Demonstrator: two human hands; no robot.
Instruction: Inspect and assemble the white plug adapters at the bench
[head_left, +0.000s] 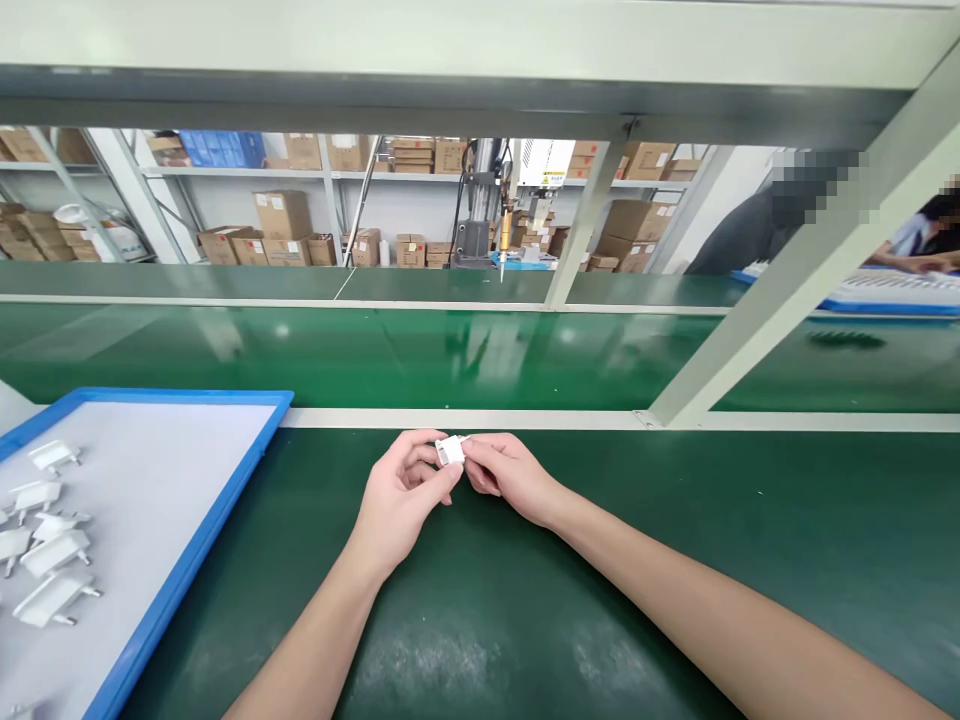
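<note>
No legible text; carton (283,214) labels too small.

The part (451,450) pinched between the left hand (405,495) and right hand (508,477) looks like smooth white plastic with a slight sheen, as do the parts (52,560) lying in the tray (202,540), whose short prongs appear metallic; the tray has a glossy blue plastic rim and a matt pale-grey floor. The mat (525,600) is dark green, smooth and dully reflective with whitish scuffed patches, while the belt (450,350) beyond is glossier and mirrors the shelving. The frame (787,290) is pale painted metal with a satin finish, and the boxes (281,215) are matt brown cardboard.
</note>
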